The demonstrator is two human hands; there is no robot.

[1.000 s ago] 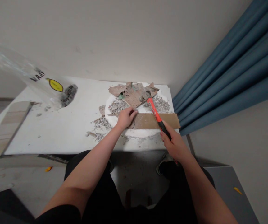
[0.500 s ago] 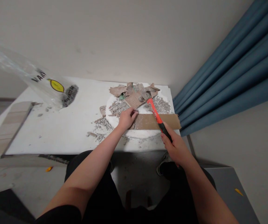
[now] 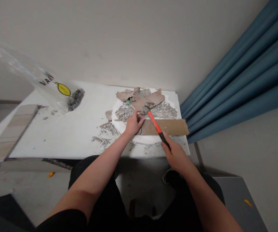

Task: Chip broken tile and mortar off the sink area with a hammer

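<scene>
My right hand (image 3: 176, 154) is closed around the black grip of a claw hammer (image 3: 155, 122) with a red handle. The metal hammer head is low over the grey rubble (image 3: 165, 111), close beside the fingertips of my left hand (image 3: 132, 125). My left fingers are bent and pinched together at the left end of a brown cardboard strip (image 3: 165, 127); what lies between them is hidden. Broken brown slabs (image 3: 125, 95) are heaped behind the hammer head. The strip and rubble rest on a round white board (image 3: 148, 139).
A clear plastic bag (image 3: 49, 93) with a lemon print and dark contents stands on the white tabletop (image 3: 68, 135). A long wood-patterned board (image 3: 13, 132) lies at the left. Loose chips (image 3: 107, 129) lie left of the round board. A blue curtain (image 3: 240, 71) hangs at right.
The hammer head has swung left and down, nearer to my left fingertips. My right hand has shifted slightly left with it. My left hand stays by the strip's end.
</scene>
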